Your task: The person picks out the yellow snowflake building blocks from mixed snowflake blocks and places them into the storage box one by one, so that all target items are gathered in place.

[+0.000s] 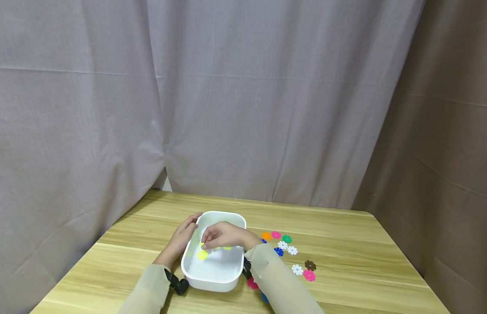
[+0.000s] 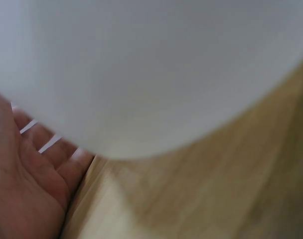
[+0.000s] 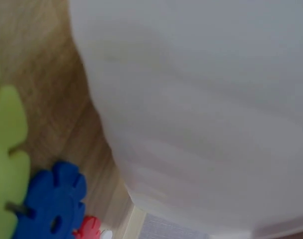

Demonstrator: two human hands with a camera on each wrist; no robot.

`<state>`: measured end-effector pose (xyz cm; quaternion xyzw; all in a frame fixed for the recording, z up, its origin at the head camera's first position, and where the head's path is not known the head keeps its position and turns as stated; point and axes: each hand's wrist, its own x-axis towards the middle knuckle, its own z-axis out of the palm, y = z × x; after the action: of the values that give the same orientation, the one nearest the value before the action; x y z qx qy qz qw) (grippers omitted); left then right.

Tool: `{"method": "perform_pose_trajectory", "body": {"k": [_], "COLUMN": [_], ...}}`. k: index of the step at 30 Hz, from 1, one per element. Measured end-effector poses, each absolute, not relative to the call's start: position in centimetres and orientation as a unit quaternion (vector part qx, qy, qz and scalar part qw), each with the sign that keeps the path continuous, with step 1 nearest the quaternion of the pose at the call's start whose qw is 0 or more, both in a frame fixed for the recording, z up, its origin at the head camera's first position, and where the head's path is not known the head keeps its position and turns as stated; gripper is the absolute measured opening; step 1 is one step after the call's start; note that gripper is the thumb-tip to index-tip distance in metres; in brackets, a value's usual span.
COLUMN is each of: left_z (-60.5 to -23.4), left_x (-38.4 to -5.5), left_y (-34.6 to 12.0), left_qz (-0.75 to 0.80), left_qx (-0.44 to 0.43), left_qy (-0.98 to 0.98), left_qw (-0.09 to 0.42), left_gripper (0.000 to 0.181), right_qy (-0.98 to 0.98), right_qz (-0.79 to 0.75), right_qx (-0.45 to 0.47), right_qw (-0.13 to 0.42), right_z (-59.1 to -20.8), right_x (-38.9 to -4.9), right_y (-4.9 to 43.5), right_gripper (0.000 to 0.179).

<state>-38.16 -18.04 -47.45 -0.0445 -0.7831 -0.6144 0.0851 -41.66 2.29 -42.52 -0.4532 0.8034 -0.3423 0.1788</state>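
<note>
Handling yellow pcs (image 1: 202,254) inside white box (image 1: 212,285)

Step in hand: prob. R-hand fingertip work on the pcs, L hand steadying. R hand (image 1: 224,234) is over the box, thumb + fingertips bunched right by a yellow edge; can't tell if it's pinching a pc or not. Next move likely calls for a light pick or release, w/ box braced. L hand (image 1: 181,239) rests along box's L outer wall, fingers loose, no grip. Yellow pcs lie on box floor, below R hand, across the wall from L. Other colours, e.g. pink pc (image 1: 309,275), sit on table (image 1: 353,253), R of box.
</note>
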Motion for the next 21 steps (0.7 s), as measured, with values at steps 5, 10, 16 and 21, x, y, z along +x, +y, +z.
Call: {"method": "perform_pose_trajectory", "body": {"k": [5,10,16,21], "left_z": [-47.52,-47.55,-47.58,-47.63], "left_x": [-38.21,-38.22,-38.33,-38.4], "left_y": [-18.04,-18.1,-18.13,-18.18], "left_qz": [-0.611,-0.615,-0.615,-0.616], "left_qx": [-0.04,-0.044,-0.047,-0.047], "left_qy": [-0.786,-0.783,-0.783,-0.782], "left_qw": [0.087,0.081,0.081,0.08], "left_gripper": [0.047,0.047,0.047,0.047], "right_qy": [0.807,0.804,0.799,0.796], "right_qz": [-0.344,-0.352,-0.36,-0.351], "right_qx": [-0.45,-0.453,-0.46,-0.473], "right_qw": [0.168,0.155,0.145,0.136], "right_z": [-42.55,-42.72,-42.52,-42.11], "right_x": [-41.64,-41.74,-41.69,-41.63], "right_y": [2.34,2.31,2.34,2.38], "right_gripper": [0.014,0.011,0.011,0.011]}}
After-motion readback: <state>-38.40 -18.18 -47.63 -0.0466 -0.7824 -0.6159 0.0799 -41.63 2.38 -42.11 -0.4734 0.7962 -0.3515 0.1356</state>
